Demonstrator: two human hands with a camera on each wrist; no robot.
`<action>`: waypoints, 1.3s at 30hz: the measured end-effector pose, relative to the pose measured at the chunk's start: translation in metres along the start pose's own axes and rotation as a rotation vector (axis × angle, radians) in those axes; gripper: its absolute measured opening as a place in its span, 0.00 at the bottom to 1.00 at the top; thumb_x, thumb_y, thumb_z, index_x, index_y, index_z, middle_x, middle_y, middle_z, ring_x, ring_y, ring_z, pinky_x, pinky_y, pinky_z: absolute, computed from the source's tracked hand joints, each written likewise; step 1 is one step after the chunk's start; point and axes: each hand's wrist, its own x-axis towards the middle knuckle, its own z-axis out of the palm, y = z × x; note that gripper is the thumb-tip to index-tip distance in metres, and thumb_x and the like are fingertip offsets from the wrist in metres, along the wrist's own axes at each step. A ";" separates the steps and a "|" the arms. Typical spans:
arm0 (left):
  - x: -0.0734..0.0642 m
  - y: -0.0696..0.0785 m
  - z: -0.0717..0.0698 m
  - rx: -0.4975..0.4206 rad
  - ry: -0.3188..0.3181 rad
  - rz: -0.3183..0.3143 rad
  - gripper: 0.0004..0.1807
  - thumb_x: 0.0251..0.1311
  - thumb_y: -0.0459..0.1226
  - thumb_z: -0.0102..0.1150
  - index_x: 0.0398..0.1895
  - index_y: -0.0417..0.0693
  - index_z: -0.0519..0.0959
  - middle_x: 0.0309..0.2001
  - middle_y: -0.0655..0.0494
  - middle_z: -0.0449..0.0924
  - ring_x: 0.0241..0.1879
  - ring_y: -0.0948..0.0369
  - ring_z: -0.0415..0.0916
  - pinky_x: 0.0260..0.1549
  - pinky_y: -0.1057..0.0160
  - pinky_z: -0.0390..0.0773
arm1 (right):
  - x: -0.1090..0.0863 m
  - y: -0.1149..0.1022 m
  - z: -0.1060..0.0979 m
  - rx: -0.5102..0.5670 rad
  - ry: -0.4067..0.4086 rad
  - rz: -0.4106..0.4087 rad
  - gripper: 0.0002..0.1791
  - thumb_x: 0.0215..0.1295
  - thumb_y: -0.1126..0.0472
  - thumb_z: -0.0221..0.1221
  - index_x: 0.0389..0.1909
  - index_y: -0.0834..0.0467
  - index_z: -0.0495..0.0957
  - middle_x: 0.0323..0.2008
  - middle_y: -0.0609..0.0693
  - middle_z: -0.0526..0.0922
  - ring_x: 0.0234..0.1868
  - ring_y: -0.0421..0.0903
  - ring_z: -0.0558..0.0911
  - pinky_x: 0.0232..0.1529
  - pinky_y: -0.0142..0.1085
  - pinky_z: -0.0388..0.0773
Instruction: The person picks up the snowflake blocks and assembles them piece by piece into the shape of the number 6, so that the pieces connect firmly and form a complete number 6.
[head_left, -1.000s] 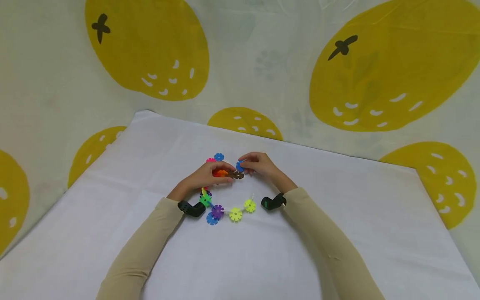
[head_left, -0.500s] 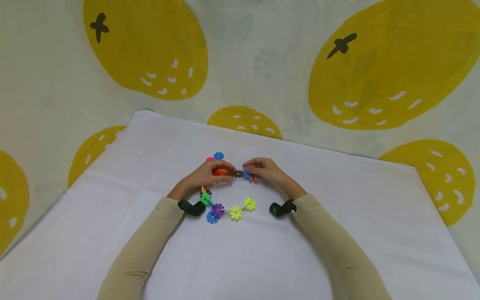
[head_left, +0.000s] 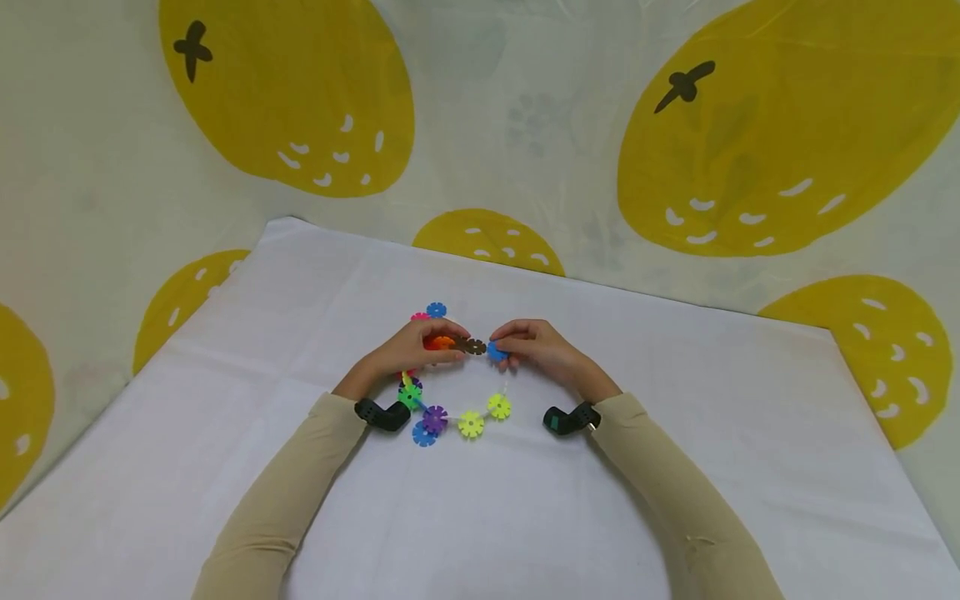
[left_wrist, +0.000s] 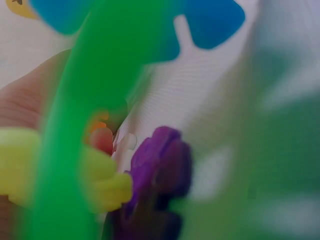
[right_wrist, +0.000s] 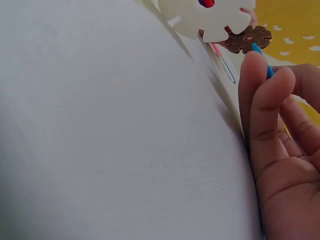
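Observation:
My left hand pinches a chain of notched plastic snowflake discs near its brown disc; an orange disc shows between thumb and fingers. Facing it, my right hand pinches a blue snowflake disc between thumb and fingertips, just right of the brown one. In the right wrist view the blue disc is edge-on, close to the brown disc. The left wrist view is filled by a blurred green disc, with yellow and purple discs behind; the left fingers are mostly hidden there.
The chain curves on the white-covered table through a green disc, a purple disc and yellow-green discs. A blue disc lies beyond the left hand. A fruit-printed cloth hangs behind the table.
My right hand has moved right and slightly nearer with the blue disc, from above the brown disc to beside it, where a small gap now shows. The left hand has stayed nearly still.

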 end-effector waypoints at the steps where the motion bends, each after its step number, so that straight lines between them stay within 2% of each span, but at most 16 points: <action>1: 0.000 0.000 0.000 0.002 0.000 -0.001 0.22 0.60 0.43 0.67 0.58 0.52 0.78 0.55 0.55 0.79 0.58 0.56 0.71 0.57 0.53 0.72 | 0.000 0.000 0.000 0.000 -0.003 0.007 0.13 0.69 0.66 0.58 0.50 0.69 0.76 0.30 0.53 0.85 0.25 0.42 0.80 0.28 0.29 0.76; 6: 0.000 -0.001 -0.002 0.005 -0.002 -0.001 0.22 0.60 0.44 0.67 0.58 0.53 0.78 0.55 0.56 0.79 0.58 0.56 0.71 0.58 0.52 0.71 | 0.000 -0.001 0.002 -0.022 0.003 0.024 0.13 0.68 0.66 0.59 0.50 0.68 0.77 0.28 0.53 0.84 0.23 0.42 0.78 0.26 0.29 0.74; 13: 0.001 -0.001 -0.002 0.005 -0.020 0.021 0.21 0.61 0.40 0.66 0.57 0.48 0.79 0.54 0.52 0.81 0.56 0.56 0.73 0.58 0.53 0.71 | 0.003 -0.001 0.008 -0.073 0.038 0.014 0.15 0.66 0.65 0.61 0.51 0.69 0.79 0.26 0.50 0.83 0.22 0.41 0.77 0.27 0.27 0.73; 23: 0.003 0.002 0.002 0.002 -0.017 -0.012 0.22 0.60 0.36 0.66 0.58 0.43 0.79 0.55 0.48 0.80 0.58 0.52 0.72 0.58 0.52 0.71 | 0.001 -0.001 0.010 -0.021 0.072 0.031 0.15 0.65 0.69 0.61 0.51 0.72 0.78 0.29 0.50 0.85 0.21 0.39 0.78 0.25 0.26 0.74; 26: 0.004 0.003 0.005 0.003 -0.014 -0.005 0.21 0.60 0.36 0.67 0.57 0.43 0.80 0.54 0.48 0.81 0.57 0.53 0.73 0.58 0.53 0.72 | 0.000 -0.001 0.009 -0.011 0.081 0.039 0.15 0.64 0.70 0.61 0.51 0.72 0.79 0.30 0.50 0.85 0.21 0.39 0.78 0.25 0.26 0.74; 31: 0.005 0.001 0.003 0.001 -0.025 0.010 0.20 0.59 0.39 0.68 0.55 0.47 0.81 0.53 0.52 0.82 0.56 0.55 0.74 0.57 0.55 0.72 | 0.001 -0.001 0.006 -0.030 0.062 0.043 0.16 0.64 0.69 0.61 0.51 0.72 0.79 0.32 0.51 0.85 0.21 0.39 0.78 0.26 0.26 0.74; 39: 0.002 0.004 -0.001 0.028 -0.038 -0.012 0.21 0.59 0.40 0.67 0.56 0.48 0.81 0.53 0.54 0.82 0.56 0.57 0.74 0.58 0.56 0.72 | 0.006 -0.007 0.009 -0.042 0.029 0.048 0.15 0.64 0.70 0.61 0.50 0.73 0.79 0.33 0.52 0.85 0.22 0.40 0.77 0.25 0.27 0.73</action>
